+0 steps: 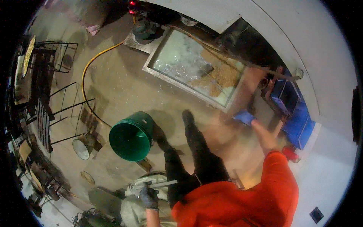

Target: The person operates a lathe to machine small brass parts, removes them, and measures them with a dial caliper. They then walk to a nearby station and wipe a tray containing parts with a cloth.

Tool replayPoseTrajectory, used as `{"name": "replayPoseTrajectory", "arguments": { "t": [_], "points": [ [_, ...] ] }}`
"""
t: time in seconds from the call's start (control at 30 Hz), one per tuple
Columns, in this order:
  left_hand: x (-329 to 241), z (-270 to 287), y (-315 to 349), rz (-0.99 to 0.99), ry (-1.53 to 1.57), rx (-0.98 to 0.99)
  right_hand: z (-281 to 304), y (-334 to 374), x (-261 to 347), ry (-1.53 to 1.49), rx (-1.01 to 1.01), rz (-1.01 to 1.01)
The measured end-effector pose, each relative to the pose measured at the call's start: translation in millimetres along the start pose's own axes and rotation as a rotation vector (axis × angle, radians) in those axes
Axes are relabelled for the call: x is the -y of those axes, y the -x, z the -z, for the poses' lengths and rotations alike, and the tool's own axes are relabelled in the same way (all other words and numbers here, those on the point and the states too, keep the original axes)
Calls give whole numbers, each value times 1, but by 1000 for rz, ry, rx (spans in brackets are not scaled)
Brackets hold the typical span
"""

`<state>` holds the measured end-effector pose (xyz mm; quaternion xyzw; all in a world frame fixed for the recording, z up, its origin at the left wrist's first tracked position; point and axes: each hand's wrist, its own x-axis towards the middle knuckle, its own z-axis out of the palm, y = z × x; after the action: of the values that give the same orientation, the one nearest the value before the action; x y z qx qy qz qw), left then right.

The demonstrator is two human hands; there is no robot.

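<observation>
My left hand [149,196], in a dark glove, is closed around a pale, flat, straight bar [166,184] beside my left leg. A pale greenish sack or cloth [138,212] lies beneath that hand. My right hand [245,117], in a blue glove, is stretched out on the right with its blurred fingers seemingly apart. I see nothing in it. Closest to it is the near right corner of a metal-framed rectangular tray [181,89]. Inside that tray are shiny, clear material [181,68] and brown granular material [223,73].
A large green bucket [130,140] lies tipped left of my feet. Past it stand a white-mouthed pail [82,147] and black metal racks [62,109]. A yellow hose [84,72] curves over the floor. Blue bins [297,121] and a red object [290,154] line the right wall.
</observation>
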<state>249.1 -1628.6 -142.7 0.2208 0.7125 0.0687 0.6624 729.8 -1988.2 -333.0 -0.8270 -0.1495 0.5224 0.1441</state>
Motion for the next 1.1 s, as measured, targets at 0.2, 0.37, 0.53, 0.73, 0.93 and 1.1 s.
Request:
{"name": "replayPoseTrajectory", "arguments": {
  "t": [0.2,0.37,0.53,0.73,0.93,1.1],
  "points": [
    [-3,-3,3,4,-166,-94,23,-143,86,-116,52,139],
    [-5,-1,7,-6,-27,-188,59,-198,191,-312,70,-222],
    [-4,-15,2,11,-48,-186,45,-221,141,-288,26,-306],
    [-16,-41,0,48,-70,-69,27,-168,68,94,109,-166],
    [-28,-16,8,-34,-51,-52,8,-102,59,376,134,-170],
    [-34,33,22,-82,-12,131,-6,-24,79,-133,-52,-158]
  ]
}}
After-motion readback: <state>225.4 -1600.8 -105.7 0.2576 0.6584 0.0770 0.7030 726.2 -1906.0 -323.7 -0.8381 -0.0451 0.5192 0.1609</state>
